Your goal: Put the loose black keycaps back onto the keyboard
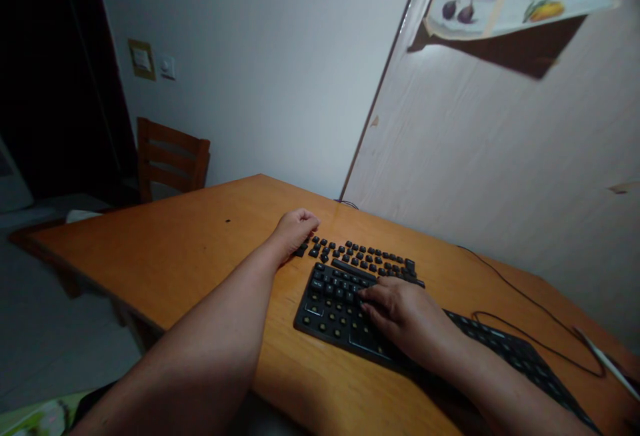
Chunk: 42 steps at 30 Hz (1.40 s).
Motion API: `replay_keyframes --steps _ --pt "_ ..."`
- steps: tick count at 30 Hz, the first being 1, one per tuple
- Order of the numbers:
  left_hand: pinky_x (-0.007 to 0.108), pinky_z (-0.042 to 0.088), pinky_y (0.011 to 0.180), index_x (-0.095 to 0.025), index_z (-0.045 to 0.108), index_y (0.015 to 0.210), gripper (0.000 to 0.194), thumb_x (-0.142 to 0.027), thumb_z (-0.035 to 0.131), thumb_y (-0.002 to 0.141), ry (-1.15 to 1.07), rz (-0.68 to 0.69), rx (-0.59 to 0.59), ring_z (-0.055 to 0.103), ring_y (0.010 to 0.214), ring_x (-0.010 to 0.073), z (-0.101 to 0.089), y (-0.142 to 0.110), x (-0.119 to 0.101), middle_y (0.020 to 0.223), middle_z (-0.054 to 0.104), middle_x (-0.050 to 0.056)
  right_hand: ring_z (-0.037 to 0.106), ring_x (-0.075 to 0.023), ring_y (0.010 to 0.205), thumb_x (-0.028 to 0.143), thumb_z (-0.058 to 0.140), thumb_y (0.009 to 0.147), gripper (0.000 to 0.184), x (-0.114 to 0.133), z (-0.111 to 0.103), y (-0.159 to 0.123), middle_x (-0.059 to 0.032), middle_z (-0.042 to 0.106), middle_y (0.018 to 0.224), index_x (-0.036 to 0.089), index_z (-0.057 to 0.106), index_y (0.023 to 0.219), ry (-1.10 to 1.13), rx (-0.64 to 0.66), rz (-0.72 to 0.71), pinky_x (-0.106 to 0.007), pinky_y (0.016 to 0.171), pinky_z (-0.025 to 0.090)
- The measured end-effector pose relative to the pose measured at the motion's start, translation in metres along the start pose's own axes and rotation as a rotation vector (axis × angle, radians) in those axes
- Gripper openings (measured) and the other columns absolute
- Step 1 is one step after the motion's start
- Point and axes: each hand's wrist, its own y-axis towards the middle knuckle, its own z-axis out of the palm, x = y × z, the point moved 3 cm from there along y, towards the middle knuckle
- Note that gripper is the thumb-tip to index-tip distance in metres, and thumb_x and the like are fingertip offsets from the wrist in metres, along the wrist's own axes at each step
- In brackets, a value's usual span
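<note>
A black keyboard (pixel 363 343) lies at an angle across the table. Some keycaps sit on its near-left end, while bare switch stems show in the rows around them. Beyond it, loose black keycaps (pixel 370 259) stand in rough rows, with a long spacebar keycap (pixel 354 270) among them. My left hand (pixel 299 228) rests with curled fingers at the left end of those loose keycaps; its grasp is hidden. Over the keyboard, my right hand (pixel 400 306) has its thumb and fingers pinched together at the keys. Whatever may be between its fingertips is too small to make out.
The wooden table (pixel 200 256) meets the wall at the back. One small black piece (pixel 228 221) lies far left. A black cable (pixel 540 343) loops at the right beside a white stick-like object (pixel 607 359). A wooden chair (pixel 173 156) stands beyond the left side.
</note>
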Motion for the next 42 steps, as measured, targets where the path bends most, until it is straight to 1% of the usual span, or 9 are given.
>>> replay_keyframes --steps 8,12,21,28,32,37,39,42 --pt "0.022 0.040 0.054 -0.017 0.061 0.079 0.018 -0.033 0.066 0.073 0.011 0.007 -0.003 0.054 0.060 0.0120 0.0012 -0.0007 -0.0014 0.070 0.062 0.002 0.064 -0.0206 0.079 0.023 0.054 0.094 0.022 0.0038 0.0013 -0.0022 -0.0059 0.067 0.086 0.023 0.075 0.102 -0.061 -0.023 0.017 -0.031 0.069 0.048" --pt "0.022 0.040 0.054 -0.017 0.061 0.077 0.017 -0.033 0.066 0.073 0.016 0.006 -0.004 0.054 0.060 0.0119 0.0011 -0.0011 -0.0017 0.068 0.060 0.001 0.065 -0.0208 0.082 0.025 0.055 0.095 0.020 0.0046 0.0004 -0.0026 -0.0065 0.068 0.089 0.022 0.074 0.102 -0.027 -0.031 0.028 -0.033 0.073 0.049" --pt "0.022 0.040 0.054 -0.017 0.060 0.078 0.018 -0.034 0.065 0.073 0.026 0.013 0.003 0.054 0.060 0.0120 0.0009 -0.0002 -0.0008 0.069 0.061 0.002 0.064 -0.0225 0.086 0.025 0.054 0.095 0.020 0.0048 -0.0009 -0.0034 -0.0072 0.068 0.092 0.021 0.072 0.104 0.002 -0.017 0.058 -0.035 0.078 0.050" --pt "0.023 0.040 0.055 -0.017 0.061 0.079 0.018 -0.033 0.066 0.074 0.034 0.028 0.000 0.055 0.060 0.0124 0.0013 0.0003 -0.0006 0.070 0.062 0.002 0.064 -0.0227 0.087 0.024 0.056 0.094 0.017 0.0031 -0.0006 -0.0045 -0.0067 0.068 0.094 0.022 0.069 0.105 0.002 -0.053 0.027 -0.035 0.076 0.050" --pt "0.023 0.041 0.055 -0.017 0.060 0.079 0.018 -0.033 0.066 0.074 0.030 0.025 0.008 0.056 0.062 0.0129 0.0017 0.0001 -0.0004 0.072 0.062 0.003 0.064 -0.0224 0.085 0.024 0.055 0.094 0.016 0.0029 -0.0002 -0.0046 -0.0067 0.068 0.094 0.021 0.068 0.104 -0.001 -0.059 0.037 -0.035 0.075 0.049" --pt "0.023 0.042 0.056 -0.017 0.060 0.080 0.019 -0.034 0.065 0.075 0.045 0.021 0.010 0.056 0.063 0.0131 0.0013 -0.0008 -0.0009 0.073 0.062 0.003 0.064 -0.0217 0.084 0.028 0.058 0.093 0.014 0.0006 -0.0012 -0.0046 -0.0059 0.070 0.093 0.022 0.069 0.099 0.076 -0.047 0.099 -0.034 0.075 0.047" --pt "0.023 0.042 0.056 -0.017 0.060 0.079 0.018 -0.034 0.064 0.075 0.049 0.025 0.014 0.056 0.063 0.0132 0.0011 -0.0009 -0.0011 0.073 0.062 0.003 0.064 -0.0211 0.080 0.031 0.060 0.091 0.012 -0.0006 -0.0019 -0.0054 -0.0044 0.071 0.088 0.023 0.069 0.095 0.099 -0.024 0.154 -0.033 0.071 0.046" --pt "0.024 0.042 0.056 -0.017 0.060 0.079 0.019 -0.034 0.065 0.074 0.054 0.024 0.013 0.056 0.063 0.0132 0.0008 -0.0006 -0.0009 0.073 0.062 0.004 0.062 -0.0201 0.071 0.033 0.063 0.088 0.010 -0.0021 -0.0033 -0.0073 -0.0024 0.070 0.078 0.024 0.068 0.087 0.088 0.027 0.236 -0.031 0.061 0.040"
